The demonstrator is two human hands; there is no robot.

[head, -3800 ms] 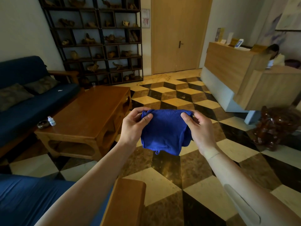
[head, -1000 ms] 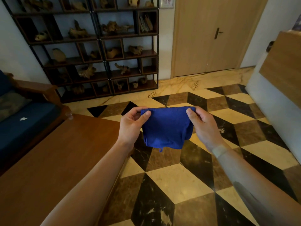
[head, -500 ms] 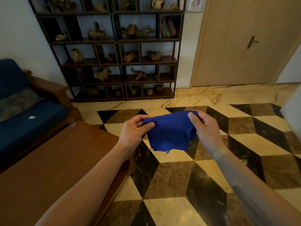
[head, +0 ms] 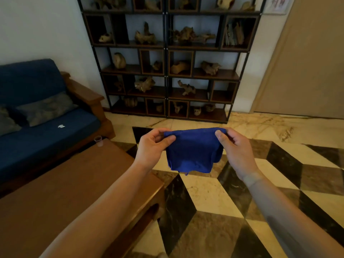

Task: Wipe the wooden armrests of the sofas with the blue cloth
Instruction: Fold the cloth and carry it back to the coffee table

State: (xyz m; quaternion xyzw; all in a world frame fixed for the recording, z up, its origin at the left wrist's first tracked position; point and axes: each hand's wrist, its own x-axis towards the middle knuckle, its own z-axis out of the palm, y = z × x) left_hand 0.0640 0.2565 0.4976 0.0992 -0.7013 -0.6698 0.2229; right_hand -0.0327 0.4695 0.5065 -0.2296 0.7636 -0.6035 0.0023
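Swinging further left since half a second ago, the view is now taking in more of the blue sofa (head: 46,131) and its wooden armrest (head: 83,92). Both arms are reaching forward above the patterned marble floor (head: 204,192), the left hand (head: 151,146) and right hand (head: 235,146) each pinching a top corner of the blue cloth (head: 191,151), which is hanging folded between them, well apart from the armrest. Beside the sofa, a small plastic cup (head: 98,140) is standing on the wooden coffee table (head: 65,187), with a display shelf (head: 167,58) behind.
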